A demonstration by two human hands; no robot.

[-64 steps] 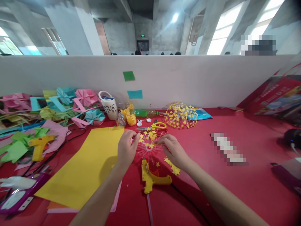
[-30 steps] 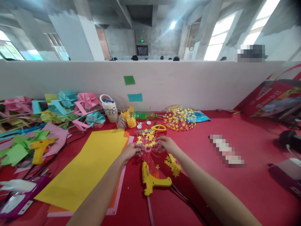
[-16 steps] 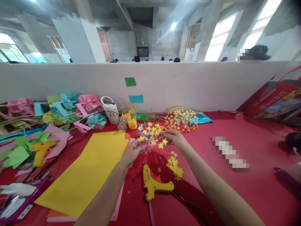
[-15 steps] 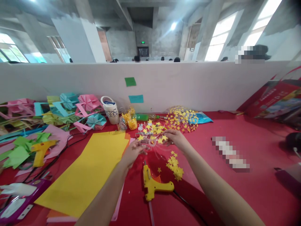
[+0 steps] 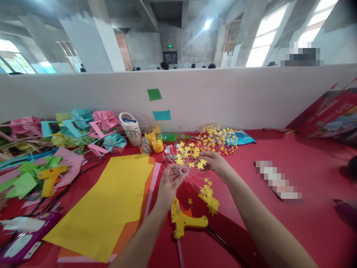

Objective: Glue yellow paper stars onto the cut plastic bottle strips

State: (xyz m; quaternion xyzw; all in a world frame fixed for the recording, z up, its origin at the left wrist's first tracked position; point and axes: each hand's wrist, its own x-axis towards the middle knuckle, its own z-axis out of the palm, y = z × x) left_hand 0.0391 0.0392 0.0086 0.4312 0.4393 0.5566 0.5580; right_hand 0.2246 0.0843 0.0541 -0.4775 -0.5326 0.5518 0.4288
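Above the red table I hold a clear plastic piece cut into thin strips (image 5: 183, 170), with a round ring at its near side and yellow stars (image 5: 188, 149) on the strips. My left hand (image 5: 170, 182) is closed round its left side, close to the ring. My right hand (image 5: 214, 162) pinches its right edge beside a large yellow star. The fingertips partly hide what they press on. Below the hands lies a yellow glue gun (image 5: 181, 221), its nozzle hidden by my left hand. A pile of loose yellow stars (image 5: 209, 197) lies to its right.
Yellow paper sheets (image 5: 103, 201) lie left, near folded paper flowers (image 5: 104, 121) and a second glue gun (image 5: 50, 180). A white tumbler (image 5: 133, 131), a green bottle (image 5: 169, 137) and a star-covered plastic piece (image 5: 217, 137) stand along the white partition (image 5: 212, 96). A cable runs front right.
Both hands have brought the star-covered plastic piece slightly right and turned it. My left hand has moved right and now covers the glue gun's nozzle. The view has shifted a little.
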